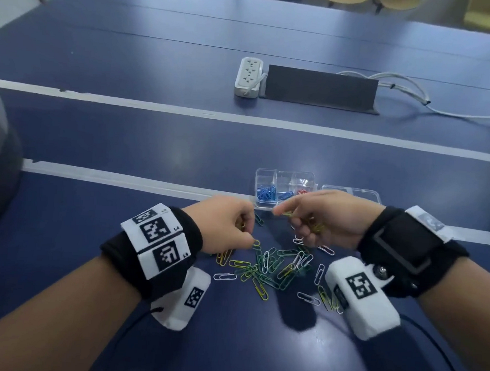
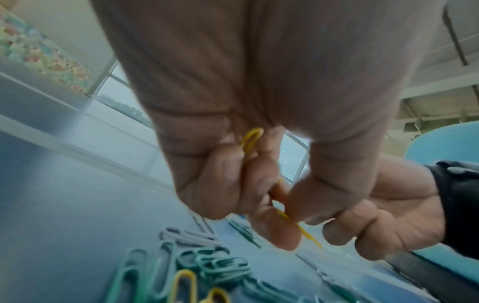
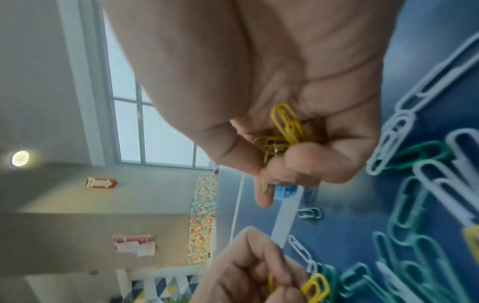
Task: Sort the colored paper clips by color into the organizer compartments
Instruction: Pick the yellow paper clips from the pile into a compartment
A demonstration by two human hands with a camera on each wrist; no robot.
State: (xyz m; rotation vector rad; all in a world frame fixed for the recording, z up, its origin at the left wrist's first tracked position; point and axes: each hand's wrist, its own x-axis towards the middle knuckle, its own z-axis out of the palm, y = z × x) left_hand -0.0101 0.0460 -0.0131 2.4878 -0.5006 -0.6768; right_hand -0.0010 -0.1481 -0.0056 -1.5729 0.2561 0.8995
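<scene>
A loose pile of green, white and yellow paper clips [image 1: 273, 266] lies on the blue table. Behind it stands the clear organizer [image 1: 284, 190], with blue clips [image 1: 266, 193] in its left compartments and red clips [image 1: 302, 192] further right. My left hand [image 1: 229, 227] hovers at the pile's left edge, pinching yellow clips [image 2: 252, 139] in curled fingers. Just in front of the organizer, my right hand [image 1: 316, 218] grips a bunch of yellow clips [image 3: 283, 131] in its palm and pinches one more at the fingertips.
The organizer's open lid [image 1: 352, 192] lies flat to its right. Farther back sit a white power strip [image 1: 249, 76], a black stand [image 1: 320, 88] and white cables [image 1: 401, 88]. White tape lines [image 1: 185, 113] cross the table.
</scene>
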